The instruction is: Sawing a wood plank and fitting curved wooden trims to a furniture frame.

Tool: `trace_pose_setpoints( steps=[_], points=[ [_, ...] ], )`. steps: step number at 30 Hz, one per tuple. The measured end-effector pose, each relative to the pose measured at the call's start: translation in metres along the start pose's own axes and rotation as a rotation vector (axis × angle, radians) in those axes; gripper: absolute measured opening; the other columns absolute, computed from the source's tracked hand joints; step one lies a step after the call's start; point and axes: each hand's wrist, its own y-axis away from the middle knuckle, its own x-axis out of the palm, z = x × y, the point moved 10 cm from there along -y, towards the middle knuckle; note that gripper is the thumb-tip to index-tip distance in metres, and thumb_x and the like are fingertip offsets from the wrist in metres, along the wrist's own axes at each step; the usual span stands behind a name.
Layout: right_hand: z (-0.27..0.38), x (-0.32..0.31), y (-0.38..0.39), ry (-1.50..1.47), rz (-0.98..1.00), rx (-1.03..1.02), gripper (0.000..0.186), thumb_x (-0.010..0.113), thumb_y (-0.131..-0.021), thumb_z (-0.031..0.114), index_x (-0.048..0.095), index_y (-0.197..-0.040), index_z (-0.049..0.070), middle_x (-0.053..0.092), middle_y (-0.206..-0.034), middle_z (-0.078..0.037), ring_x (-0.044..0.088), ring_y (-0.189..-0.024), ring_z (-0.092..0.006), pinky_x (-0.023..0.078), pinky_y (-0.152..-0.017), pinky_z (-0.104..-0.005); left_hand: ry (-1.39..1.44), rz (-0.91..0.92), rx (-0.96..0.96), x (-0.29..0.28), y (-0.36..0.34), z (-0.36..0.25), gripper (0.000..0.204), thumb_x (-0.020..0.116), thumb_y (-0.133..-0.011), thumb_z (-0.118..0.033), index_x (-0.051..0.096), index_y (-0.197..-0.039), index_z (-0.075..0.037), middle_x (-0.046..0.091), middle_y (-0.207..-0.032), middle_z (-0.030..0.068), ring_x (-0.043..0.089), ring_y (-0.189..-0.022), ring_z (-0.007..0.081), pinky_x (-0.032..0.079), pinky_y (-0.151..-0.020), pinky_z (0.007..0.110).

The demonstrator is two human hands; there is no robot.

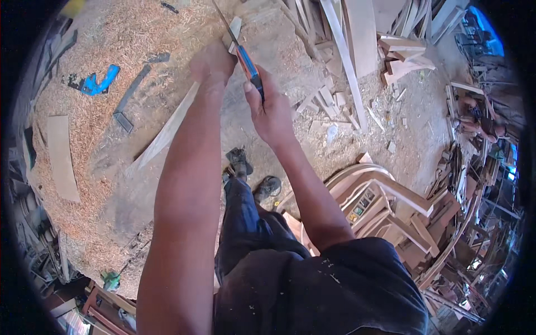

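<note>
A: Our dark shirt (318, 290) is closest to us, then our left forearm (187, 173), reaching up over the pale wooden strip (169, 127). What are our hands doing around that strip?

B: To the right of the strip's upper end, our right hand (271, 106) wraps the handle of a slim handsaw (246, 61), thumb along its side. Our left hand (212, 62) is a blur by that same end; we cannot tell whether its fingers pinch the wood or only press on it.

A: Where does the blade go?

B: Up past the strip's hidden end, slanting over a light piece of wood (236, 25) just beyond our left hand. That may be the same strip; our hand covers the join. Whether the teeth touch, we cannot tell.

A: So which step do we have?

B: Probably a cut, being lined up or under way. The next move seems to call for pinning the wood firmly, fingers away from the blade, and drawing straight strokes.

A: Anything else near?

B: A blue handle (105, 85) lies left of the strip, offcuts (339, 99) well to its right.
</note>
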Motion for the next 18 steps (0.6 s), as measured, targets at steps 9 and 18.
trace_pose_setpoints(
  steps=[9, 18],
  points=[
    [0.015, -0.069, 0.158, 0.035, 0.051, 0.188, 0.042, 0.064, -0.105, 0.014, 0.061, -0.145, 0.004, 0.069, -0.079, -0.01, 0.061, -0.061, -0.0227, 0.049, -0.06, -0.0361, 0.044, -0.057, 0.012, -0.006, -0.003, 0.018, 0.027, 0.07, -0.09, -0.021, 0.08, -0.112, -0.009, 0.081, -0.1, 0.0173, 0.078, -0.093, 0.0372, 0.061, -0.08, 0.048],
    [0.013, -0.019, 0.012, 0.048, -0.08, -0.031, 0.036, 0.063, -0.105, 0.021, 0.063, -0.138, 0.005, 0.071, -0.079, -0.012, 0.064, -0.061, -0.0333, 0.049, -0.059, -0.0447, 0.061, -0.134, 0.079, -0.005, -0.001, -0.015, 0.026, 0.07, -0.089, -0.019, 0.081, -0.109, -0.007, 0.081, -0.1, 0.019, 0.078, -0.09, 0.0385, 0.061, -0.076, 0.048]
  ],
)
